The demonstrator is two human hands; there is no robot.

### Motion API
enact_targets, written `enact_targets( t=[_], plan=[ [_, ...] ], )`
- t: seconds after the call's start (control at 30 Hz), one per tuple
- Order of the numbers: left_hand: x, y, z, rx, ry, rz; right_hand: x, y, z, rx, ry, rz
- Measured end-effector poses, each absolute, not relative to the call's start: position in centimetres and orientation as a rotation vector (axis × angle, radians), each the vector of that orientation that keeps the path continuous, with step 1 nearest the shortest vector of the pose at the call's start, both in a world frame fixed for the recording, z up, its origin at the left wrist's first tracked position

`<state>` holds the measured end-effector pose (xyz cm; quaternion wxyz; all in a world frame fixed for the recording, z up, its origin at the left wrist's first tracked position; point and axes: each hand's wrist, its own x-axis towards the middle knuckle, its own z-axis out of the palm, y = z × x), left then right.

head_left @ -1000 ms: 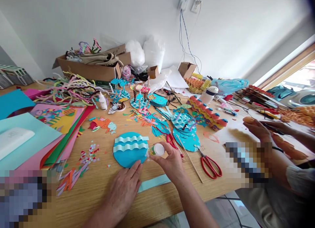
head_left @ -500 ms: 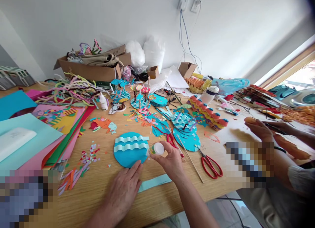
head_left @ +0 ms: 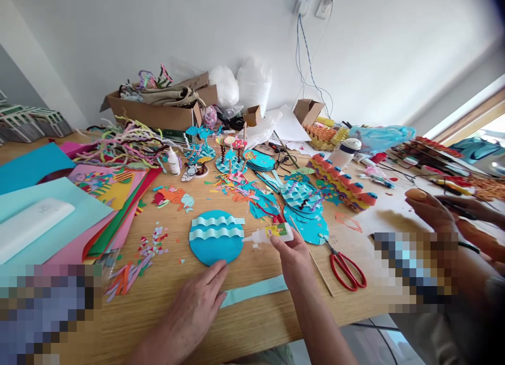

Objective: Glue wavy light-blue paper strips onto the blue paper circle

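Note:
A blue paper disc (head_left: 216, 252) lies on the table with two wavy light-blue paper strips (head_left: 216, 233) across its upper half. The fingertips of my left hand (head_left: 197, 296) rest flat on its lower edge, fingers stretched out. My right hand (head_left: 294, 254) grips a glue bottle (head_left: 282, 230) with a yellow-green label. The bottle is tipped nearly level, and its nozzle points left at the disc's right edge; whether glue comes out cannot be made out. Below the disc, a plain light-blue paper strip (head_left: 254, 290) lies between my two hands.
Red-handled scissors (head_left: 347, 270) and a thin wooden stick (head_left: 315, 260) lie to the right. Paper scraps (head_left: 148, 249) and coloured sheets (head_left: 90, 223) are on the left. Another white glue bottle (head_left: 173, 162) stands farther back. At the right, another person's hands (head_left: 437, 218) hold something.
My right hand has swung the glue bottle from pointing end-on to lying sideways, and drawn it slightly right. My left hand stays on the disc. The whole view has shifted slightly.

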<state>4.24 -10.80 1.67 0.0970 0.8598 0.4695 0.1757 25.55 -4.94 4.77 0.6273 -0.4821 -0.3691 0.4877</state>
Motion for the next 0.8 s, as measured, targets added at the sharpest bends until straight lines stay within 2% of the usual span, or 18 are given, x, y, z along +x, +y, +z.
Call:
enact_targets(
  t=[0.33, 0.6, 0.8],
  plan=[
    [1.5, -11.9, 2.3, 2.485, 1.436, 0.499, 24.4, -5.0, 5.2, -0.997, -0.609, 1.284],
    [1.2, -11.9, 1.9, 2.528, 1.519, 0.439, 21.8, -5.3, 5.9, -0.936, -0.726, 1.361],
    [0.7, -12.0, 1.6, 2.578, 1.527, 0.527, 20.9, -5.1, 6.9, -0.89, -0.663, 1.398]
  ],
)
